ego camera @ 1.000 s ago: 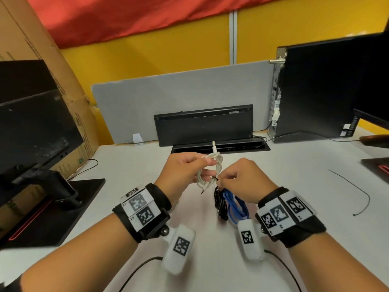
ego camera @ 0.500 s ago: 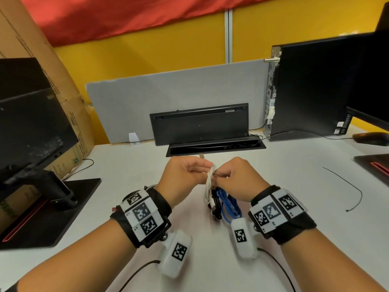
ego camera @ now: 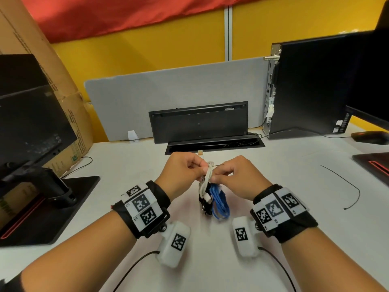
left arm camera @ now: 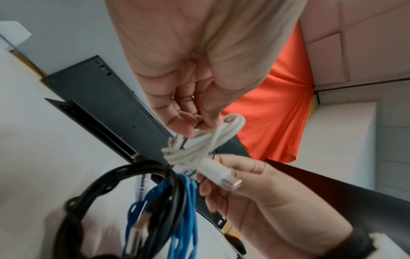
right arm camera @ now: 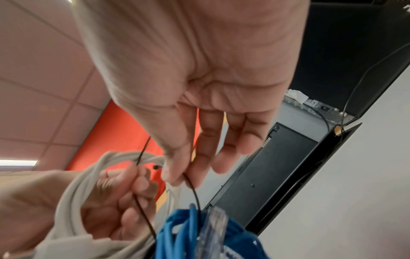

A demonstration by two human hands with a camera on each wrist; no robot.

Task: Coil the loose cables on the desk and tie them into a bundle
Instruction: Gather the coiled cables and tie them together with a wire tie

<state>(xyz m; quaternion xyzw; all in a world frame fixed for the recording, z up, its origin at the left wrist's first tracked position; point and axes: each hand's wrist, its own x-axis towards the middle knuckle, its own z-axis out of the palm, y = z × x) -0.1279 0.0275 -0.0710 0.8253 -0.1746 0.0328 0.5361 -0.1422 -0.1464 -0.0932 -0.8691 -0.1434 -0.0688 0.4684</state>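
Note:
Three coiled cables hang together above the desk: a white cable (ego camera: 207, 180) (left arm camera: 206, 145) (right arm camera: 73, 192), a black cable (ego camera: 205, 199) (left arm camera: 106, 185) and a blue cable (ego camera: 220, 201) (left arm camera: 184, 219) (right arm camera: 184, 233). A thin black tie (ego camera: 217, 165) (right arm camera: 195, 192) runs across the top of the bundle. My left hand (ego camera: 200, 167) (left arm camera: 195, 126) pinches one end of the tie against the white coil. My right hand (ego camera: 221, 173) (right arm camera: 177, 171) pinches the other end between thumb and forefinger. How the tie runs round the coils is hidden behind my fingers.
A second thin black tie (ego camera: 347, 186) lies on the desk to the right. An upright black keyboard (ego camera: 197, 123) and a cable slot (ego camera: 214, 144) sit behind my hands. A PC tower (ego camera: 305, 85) stands at the back right, a monitor stand (ego camera: 42, 207) at the left.
The white coil, held up apart from the others a second ago, has come down against the black and blue coils. My hands have closed in and now hold the tie over the bundle.

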